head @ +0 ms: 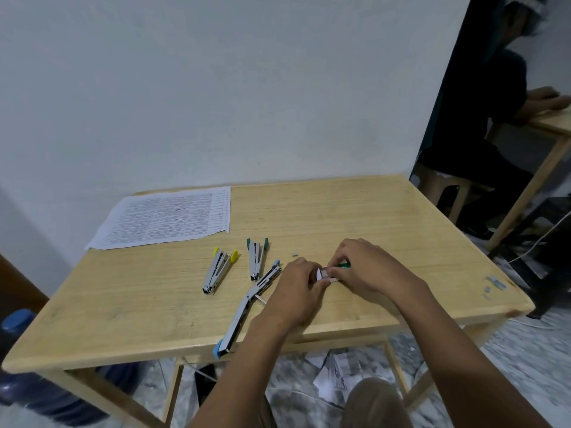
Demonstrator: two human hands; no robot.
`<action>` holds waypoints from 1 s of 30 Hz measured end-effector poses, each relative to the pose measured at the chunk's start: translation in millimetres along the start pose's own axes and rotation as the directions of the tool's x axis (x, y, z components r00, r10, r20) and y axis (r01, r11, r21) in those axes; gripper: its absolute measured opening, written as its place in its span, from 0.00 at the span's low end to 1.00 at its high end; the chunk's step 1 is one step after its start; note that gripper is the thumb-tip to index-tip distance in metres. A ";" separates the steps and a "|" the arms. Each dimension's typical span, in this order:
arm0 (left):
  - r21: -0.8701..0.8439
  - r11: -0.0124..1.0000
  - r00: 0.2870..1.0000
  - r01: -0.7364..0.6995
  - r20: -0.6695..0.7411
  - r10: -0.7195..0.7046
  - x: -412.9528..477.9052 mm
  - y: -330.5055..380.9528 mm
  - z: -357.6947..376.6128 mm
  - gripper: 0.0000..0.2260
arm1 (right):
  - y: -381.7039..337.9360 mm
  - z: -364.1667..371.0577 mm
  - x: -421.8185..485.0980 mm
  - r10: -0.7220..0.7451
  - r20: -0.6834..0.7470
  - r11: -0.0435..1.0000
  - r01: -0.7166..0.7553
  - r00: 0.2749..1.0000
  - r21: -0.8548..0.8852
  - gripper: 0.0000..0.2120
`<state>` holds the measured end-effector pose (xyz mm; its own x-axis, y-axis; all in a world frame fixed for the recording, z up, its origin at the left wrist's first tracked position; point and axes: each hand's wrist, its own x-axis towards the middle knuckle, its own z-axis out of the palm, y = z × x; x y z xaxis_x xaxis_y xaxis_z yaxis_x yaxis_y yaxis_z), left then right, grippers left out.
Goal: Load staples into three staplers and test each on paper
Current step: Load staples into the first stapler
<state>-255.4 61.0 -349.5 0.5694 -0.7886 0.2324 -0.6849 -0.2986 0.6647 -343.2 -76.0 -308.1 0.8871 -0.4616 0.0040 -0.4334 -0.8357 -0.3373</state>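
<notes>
Small staple box (328, 272), white and green, pinched between both hands above table centre-right. Left hand (296, 291) fingers curled on box's near end; right hand (364, 267) fingers closed over far end, apparently prying it open. Blue stapler (247, 307) lies hinged fully open just left of left hand, tail overhanging table edge (123, 350). Yellow stapler (217, 270), green stapler (257, 257) further left; printed paper (167, 216) at back. Loose staple bits (496, 284) near right edge. Risk: box bursting open, strips scattering; elbow nudging overhanging stapler off.

Wooden table (340, 211), pale wall (216, 88)
</notes>
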 end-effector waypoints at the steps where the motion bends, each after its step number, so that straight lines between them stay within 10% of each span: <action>1: 0.003 1.000 1.000 0.001 0.001 -0.001 0.2 -0.1 0.0 0.11 | -0.9 0.2 0.5 0.005 -0.007 1.000 -0.005 1.000 -0.013 0.05; 16: 0.047 0.998 0.999 0.041 0.015 -0.042 -4.4 10.0 -3.8 0.10 | 2.8 -1.9 -26.0 0.172 -0.142 0.676 -0.012 0.975 0.737 0.08; 21: -0.020 0.998 0.998 0.061 0.027 -0.060 -9.6 15.4 -17.5 0.22 | 3.0 1.3 -28.3 0.216 -0.203 0.605 0.033 0.955 0.796 0.02; 26: -0.006 1.000 0.951 0.024 -0.308 -0.025 -21.7 2.9 -48.2 0.16 | 4.0 0.6 -27.2 0.226 -0.225 0.654 0.023 0.948 0.756 0.05; 30: 0.144 0.945 0.910 0.293 -0.347 -0.229 -30.9 -13.5 -70.1 0.15 | -3.1 3.7 -27.3 0.202 -0.235 0.638 0.054 0.951 0.768 0.08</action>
<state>-231.9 127.1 -316.0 0.8324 -0.4623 0.3056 -0.5461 -0.5904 0.5944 -365.4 -59.7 -310.7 0.7185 -0.6777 0.1568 -0.1060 -0.3295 -0.9382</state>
